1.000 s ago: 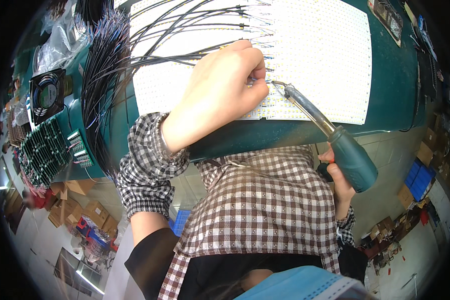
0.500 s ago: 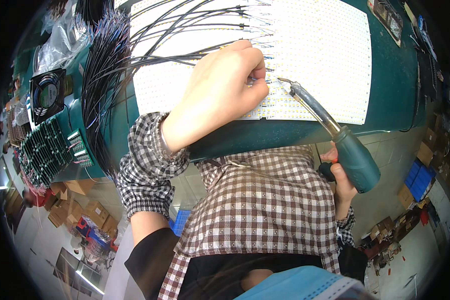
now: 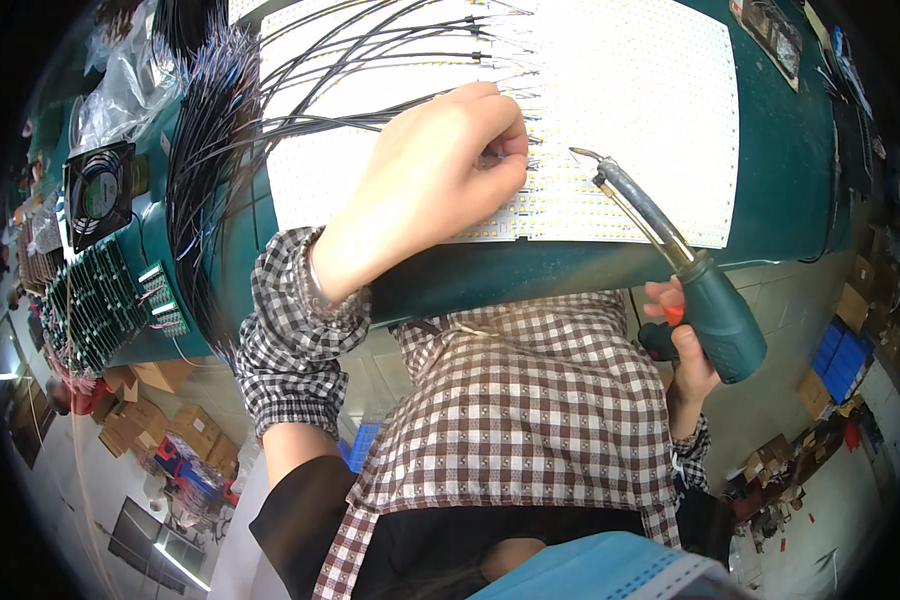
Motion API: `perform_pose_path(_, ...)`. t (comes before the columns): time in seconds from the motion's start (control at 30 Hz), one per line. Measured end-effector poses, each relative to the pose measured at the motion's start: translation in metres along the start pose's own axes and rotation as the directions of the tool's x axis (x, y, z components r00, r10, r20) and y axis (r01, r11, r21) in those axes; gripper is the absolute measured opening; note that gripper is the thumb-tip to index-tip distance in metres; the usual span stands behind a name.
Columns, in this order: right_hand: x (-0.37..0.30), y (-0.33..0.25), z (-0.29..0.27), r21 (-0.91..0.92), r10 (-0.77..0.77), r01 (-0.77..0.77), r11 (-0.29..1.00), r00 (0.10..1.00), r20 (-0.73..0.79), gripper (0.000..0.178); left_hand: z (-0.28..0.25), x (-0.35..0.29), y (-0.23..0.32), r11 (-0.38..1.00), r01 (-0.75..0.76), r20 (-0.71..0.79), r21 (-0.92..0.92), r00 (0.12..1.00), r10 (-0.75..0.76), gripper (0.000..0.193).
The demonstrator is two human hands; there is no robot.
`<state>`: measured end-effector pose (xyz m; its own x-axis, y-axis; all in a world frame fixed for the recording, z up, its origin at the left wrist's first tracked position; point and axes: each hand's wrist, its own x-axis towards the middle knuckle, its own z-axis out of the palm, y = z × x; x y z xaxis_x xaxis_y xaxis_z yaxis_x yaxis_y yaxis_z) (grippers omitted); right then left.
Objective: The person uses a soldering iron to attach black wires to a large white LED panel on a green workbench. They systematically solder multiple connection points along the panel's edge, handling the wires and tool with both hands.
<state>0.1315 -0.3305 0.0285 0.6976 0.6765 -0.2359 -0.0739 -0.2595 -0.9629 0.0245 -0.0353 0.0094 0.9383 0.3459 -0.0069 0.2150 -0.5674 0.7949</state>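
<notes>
My left hand rests over a white LED board, its thumb and fingertips pinched round the end of a black cable. The fingers hide most of the cable's thin wires. In my right hand is a green-handled soldering gun with a red trigger, held by its grip in front of the board's near edge. Its bent metal tip points up and left, just over the board and a little to the right of my left fingertips. Several other black cables end in fine wires along the board's middle seam.
A thick bundle of black cables lies left of the board on the green table. Farther left are a square black fan, stacked green circuit boards and clear plastic bags. A flat worn plate lies at the far right.
The soldering gun's tip has drawn away to the right and slightly up from the wires. My left hand has shifted slightly left, still pinching.
</notes>
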Motion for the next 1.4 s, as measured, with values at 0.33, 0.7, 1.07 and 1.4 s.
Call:
perform_pose_path(0.33,-0.004,0.005,-0.001,0.035,0.006,-0.005,0.999,0.999,-0.032,0.059,-0.005,0.012,0.000,0.996,-0.048,0.122,0.071,0.992,0.039,0.009)
perform_pose_path(0.7,-0.006,0.010,-0.010,-0.045,-0.011,0.014,0.999,0.999,0.049,0.051,-0.002,0.014,-0.001,0.998,-0.035,0.120,0.054,0.992,0.028,0.010)
perform_pose_path(1.07,-0.012,0.028,-0.016,-0.040,-0.030,0.030,0.999,1.000,0.007,0.063,-0.002,0.015,0.002,0.995,-0.044,0.118,0.089,0.992,0.033,0.009)
perform_pose_path(1.4,-0.006,0.025,-0.016,-0.107,-0.063,0.069,0.992,0.996,0.055,0.057,-0.001,0.014,0.001,0.996,-0.032,0.105,0.085,0.994,0.023,0.009)
